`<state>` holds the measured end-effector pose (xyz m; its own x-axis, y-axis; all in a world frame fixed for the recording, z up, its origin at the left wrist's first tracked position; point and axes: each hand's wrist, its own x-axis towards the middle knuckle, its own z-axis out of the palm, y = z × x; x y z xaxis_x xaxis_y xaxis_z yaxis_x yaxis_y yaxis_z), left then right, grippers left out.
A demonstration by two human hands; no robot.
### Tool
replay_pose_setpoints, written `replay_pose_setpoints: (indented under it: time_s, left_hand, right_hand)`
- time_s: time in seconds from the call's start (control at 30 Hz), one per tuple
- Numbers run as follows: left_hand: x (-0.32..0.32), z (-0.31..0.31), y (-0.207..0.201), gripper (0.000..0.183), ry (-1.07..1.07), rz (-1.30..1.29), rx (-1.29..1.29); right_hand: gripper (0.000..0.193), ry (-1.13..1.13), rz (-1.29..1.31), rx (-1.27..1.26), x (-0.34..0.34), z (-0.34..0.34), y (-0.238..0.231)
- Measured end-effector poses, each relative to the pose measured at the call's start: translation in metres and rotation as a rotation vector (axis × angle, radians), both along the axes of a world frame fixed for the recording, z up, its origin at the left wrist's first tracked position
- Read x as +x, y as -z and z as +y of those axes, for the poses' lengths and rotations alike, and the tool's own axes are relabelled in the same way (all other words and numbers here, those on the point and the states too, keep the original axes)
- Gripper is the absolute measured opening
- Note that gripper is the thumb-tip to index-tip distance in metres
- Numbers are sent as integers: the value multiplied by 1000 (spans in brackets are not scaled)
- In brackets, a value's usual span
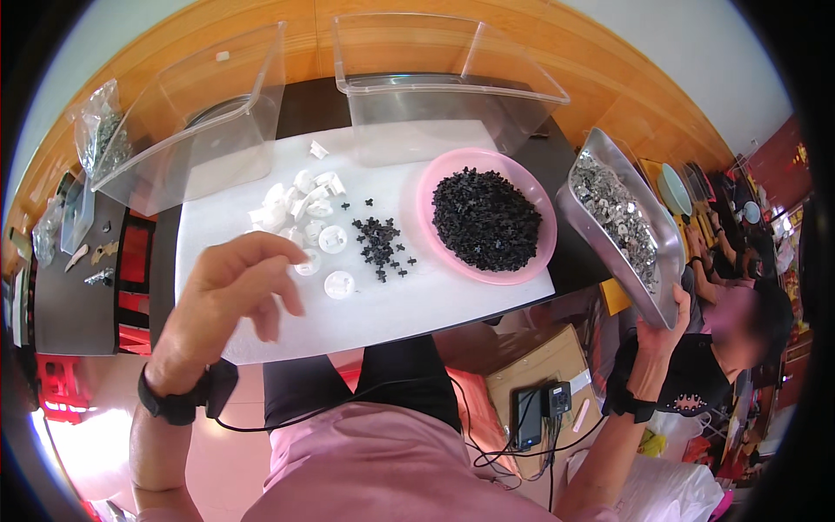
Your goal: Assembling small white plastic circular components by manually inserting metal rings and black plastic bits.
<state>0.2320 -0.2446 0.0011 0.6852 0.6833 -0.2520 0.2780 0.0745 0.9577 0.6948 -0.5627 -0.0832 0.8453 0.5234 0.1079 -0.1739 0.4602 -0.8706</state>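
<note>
- The right hand has its fingers closed on the near end of the tray, probably because that end sits nearest the body; whether the far end rests on anything, I cannot tell.
- The tray is right of the basin, its walls keeping the metal bits together.
- The left hand hangs above the sheet's left part, fingers bent and loosely apart, with nothing visible between them.
- The white parts lie heaped beyond that hand, with a few discs apart on the near side, perhaps so each can be reached singly.
- A small black pile lies between discs and basin, likely spread out for easy picking; the basin's rim contains the main black heap.
- The white sheet covers much of the dark worktop, presumably as padding and to make the black pieces stand out.
</note>
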Motion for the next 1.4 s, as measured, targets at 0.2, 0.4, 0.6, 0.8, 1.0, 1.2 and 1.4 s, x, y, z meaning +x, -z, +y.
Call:
replay_pose_setpoints:
  time_s: [0.2,0.4,0.6,0.8,1.0,1.2,1.4]
  left_hand:
    - [65,-24,19,41,245,-63,-61]
    - [103,-44,5,74,372,-117,-260]
    - [110,-67,11,70,140,-353,-444]
    - [52,-62,5,48,-45,-271,-516]
    - [-35,-66,14,48,-498,-359,-434]
    - [-50,-74,-3,43,-706,-427,-313]
    - [-52,-69,4,51,-619,-435,-369]
  right_hand:
    - [31,70,24,54,1,1,-2]
    - [40,-34,65,-104,-45,17,-24]
    - [36,22,73,-196,-114,54,-41]
    - [57,-226,39,-272,-134,97,-55]
    - [37,-399,-526,-921,-74,145,-18]
    - [29,-472,-548,-837,-60,172,-4]
    - [20,-427,-341,-680,-36,159,1]
